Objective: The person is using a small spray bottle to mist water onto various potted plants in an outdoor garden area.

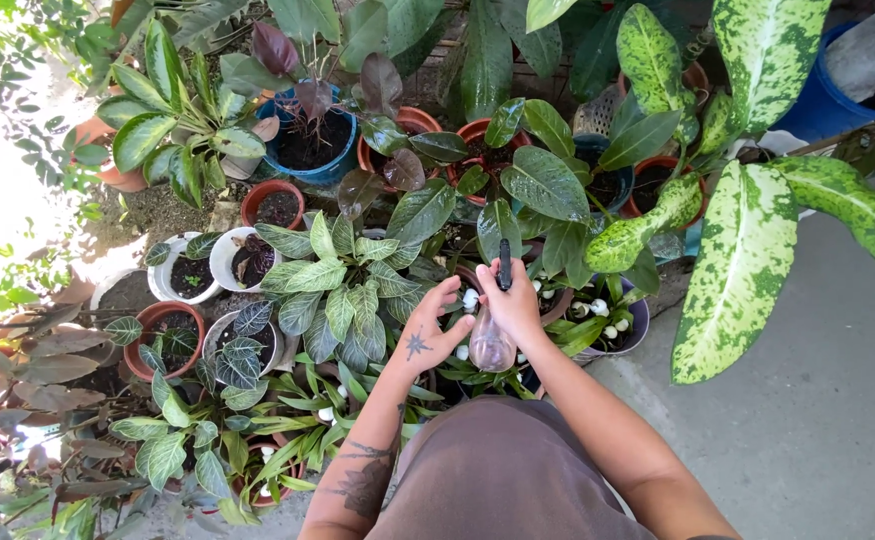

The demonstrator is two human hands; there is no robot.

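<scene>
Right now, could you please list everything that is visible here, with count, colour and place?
spray bottle: one, clear pinkish with black nozzle, centre, held over the plants
blue pot: one, blue, upper middle, with dark-leaved plant
terracotta pot: one, reddish brown, left
white pot: one, white, left of centre
spotted-leaf plant: one, yellow-green, right
white pebbles: several, white, in the pot right of the bottle
concrete floor: grey, lower right
blue barrel: one, blue, top right
left hand: one, tattooed, beside the bottle
right hand: one, gripping the bottle
</scene>
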